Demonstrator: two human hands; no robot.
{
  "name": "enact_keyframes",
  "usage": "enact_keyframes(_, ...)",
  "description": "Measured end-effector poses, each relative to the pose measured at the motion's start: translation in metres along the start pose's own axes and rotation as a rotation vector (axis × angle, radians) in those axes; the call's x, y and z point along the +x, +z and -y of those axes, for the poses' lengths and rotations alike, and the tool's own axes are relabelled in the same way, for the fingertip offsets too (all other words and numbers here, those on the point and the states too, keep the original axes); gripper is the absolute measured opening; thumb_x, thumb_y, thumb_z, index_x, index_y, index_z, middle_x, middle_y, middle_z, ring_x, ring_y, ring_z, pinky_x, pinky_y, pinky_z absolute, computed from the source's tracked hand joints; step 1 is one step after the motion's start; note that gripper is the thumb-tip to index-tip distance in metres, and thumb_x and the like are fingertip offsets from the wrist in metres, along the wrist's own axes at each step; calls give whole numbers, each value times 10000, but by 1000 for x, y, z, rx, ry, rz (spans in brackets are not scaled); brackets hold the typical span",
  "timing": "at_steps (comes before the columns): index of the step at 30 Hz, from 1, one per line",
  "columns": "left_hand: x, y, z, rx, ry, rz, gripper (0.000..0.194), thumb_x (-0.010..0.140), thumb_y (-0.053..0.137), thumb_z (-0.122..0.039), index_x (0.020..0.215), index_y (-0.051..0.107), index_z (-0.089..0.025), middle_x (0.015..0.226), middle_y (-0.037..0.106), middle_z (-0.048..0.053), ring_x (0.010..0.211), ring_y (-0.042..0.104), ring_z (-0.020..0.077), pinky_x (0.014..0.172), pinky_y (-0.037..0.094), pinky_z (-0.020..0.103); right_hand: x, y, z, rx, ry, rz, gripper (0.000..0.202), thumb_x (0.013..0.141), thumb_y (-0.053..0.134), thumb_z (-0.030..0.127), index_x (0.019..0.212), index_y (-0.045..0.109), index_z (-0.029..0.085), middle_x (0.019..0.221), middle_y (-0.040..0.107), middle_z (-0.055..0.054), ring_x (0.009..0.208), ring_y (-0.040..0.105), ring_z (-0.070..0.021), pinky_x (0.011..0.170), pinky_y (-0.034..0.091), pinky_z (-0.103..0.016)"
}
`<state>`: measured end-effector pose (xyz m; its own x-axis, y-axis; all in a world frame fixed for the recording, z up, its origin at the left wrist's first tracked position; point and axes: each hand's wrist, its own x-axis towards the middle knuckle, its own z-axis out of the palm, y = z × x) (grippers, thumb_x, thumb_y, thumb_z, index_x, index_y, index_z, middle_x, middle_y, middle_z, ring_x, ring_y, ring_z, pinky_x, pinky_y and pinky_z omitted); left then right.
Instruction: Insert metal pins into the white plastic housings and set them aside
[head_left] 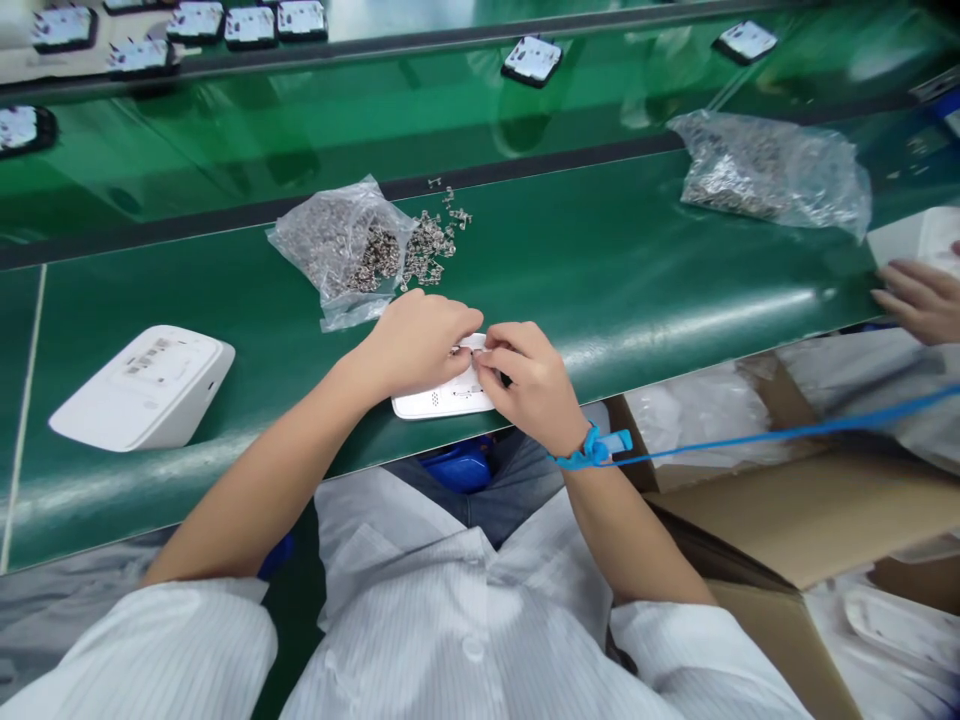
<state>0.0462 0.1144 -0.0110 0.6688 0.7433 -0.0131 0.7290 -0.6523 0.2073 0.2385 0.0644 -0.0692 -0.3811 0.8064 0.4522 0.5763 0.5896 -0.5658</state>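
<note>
Both the left hand and right hand pinch fingers together on a small screw over the white housing, seemingly mid-fitting; seating it needs fine alignment.

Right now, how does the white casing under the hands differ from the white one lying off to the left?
The casing under the hands is mostly covered by the left hand and right hand; the left casing lies untouched and fully visible. It also bears a visible label. Both are white and rest on the green belt.

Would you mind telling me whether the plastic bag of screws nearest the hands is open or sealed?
Open. The plastic bag gapes at its right end, and loose screws lie spilled from it onto the green belt.
</note>
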Motion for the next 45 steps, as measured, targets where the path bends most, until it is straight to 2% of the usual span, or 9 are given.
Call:
enact_keyframes(4, 1, 0, 1, -47, -18, 2, 103, 844, 555, -267, 772, 575, -196, 748, 653, 43, 697, 595, 217, 629, 261, 348, 2, -4, -3, 105, 74, -49, 110, 937, 600, 199, 952, 698, 247, 1045, 663, -85, 996, 628, -248, 895, 550, -450)
enact_keyframes(7, 1, 1, 1, -22, 5, -14, 90, 839, 558, -261, 795, 597, -193, 755, 659, 53, 727, 612, 233, 641, 263, 351, 6, -3, -6, 229, 179, -71, 280, 830, 669, 200, 1108, 671, 227, 1126, 649, -82, 929, 650, -214, 822, 578, -383)
enact_keyframes(13, -2, 2, 1, 16, 37, -36, 108, 843, 562, -285, 832, 615, -192, 753, 664, 60, 757, 643, 251, 644, 269, 363, 28, -3, -5, 86, 216, 47, 132, 717, 661, 148, 835, 651, 207, 879, 662, -48, 852, 629, -228, 771, 526, -369)
enact_keyframes(18, -7, -1, -2, 23, 23, -15, 90, 805, 598, -284, 805, 592, -194, 767, 678, 60, 771, 658, 256, 658, 289, 366, 33, -12, -2, 71, 205, 134, 88, 730, 692, 160, 805, 661, 193, 841, 670, -46, 782, 624, -214, 718, 507, -358)
enact_keyframes(21, -10, -1, -5, 21, 9, -15, 75, 816, 592, -267, 805, 588, -193, 789, 691, 64, 794, 669, 257, 666, 294, 366, 25, -13, -4, 125, 165, 152, 127, 758, 700, 186, 885, 686, 192, 912, 690, -60, 834, 638, -222, 747, 533, -365)
enact_keyframes(27, -16, 1, -5, 38, 14, -30, 112, 825, 594, -299, 794, 576, -193, 805, 694, 62, 790, 661, 253, 673, 305, 366, 2, -2, -11, 294, 155, -13, 343, 772, 712, 247, 1110, 677, 205, 1112, 670, -81, 967, 646, -222, 837, 570, -378)
enact_keyframes(36, -17, 1, -7, 62, -27, -27, 141, 812, 614, -330, 771, 564, -205, 747, 672, 52, 747, 651, 256, 654, 293, 367, 25, 4, 4, 59, 249, 56, 137, 685, 709, 163, 769, 606, 198, 833, 632, -47, 805, 599, -227, 706, 484, -366)
enact_keyframes(40, -14, 1, -11, 96, -28, -8, 99, 826, 595, -300, 812, 580, -203, 761, 680, 51, 776, 665, 260, 679, 309, 369, 27, 1, 2, 55, 225, 84, 135, 667, 697, 143, 707, 584, 207, 759, 597, -22, 730, 565, -203, 653, 437, -345)
enact_keyframes(45, -15, -2, -14, 138, -18, 41, 98, 849, 551, -245, 895, 616, -188, 830, 694, 81, 839, 671, 281, 686, 317, 374, 20, 7, 2, 136, 231, -3, 125, 675, 702, 154, 717, 597, 207, 760, 602, -12, 732, 580, -193, 658, 451, -333)
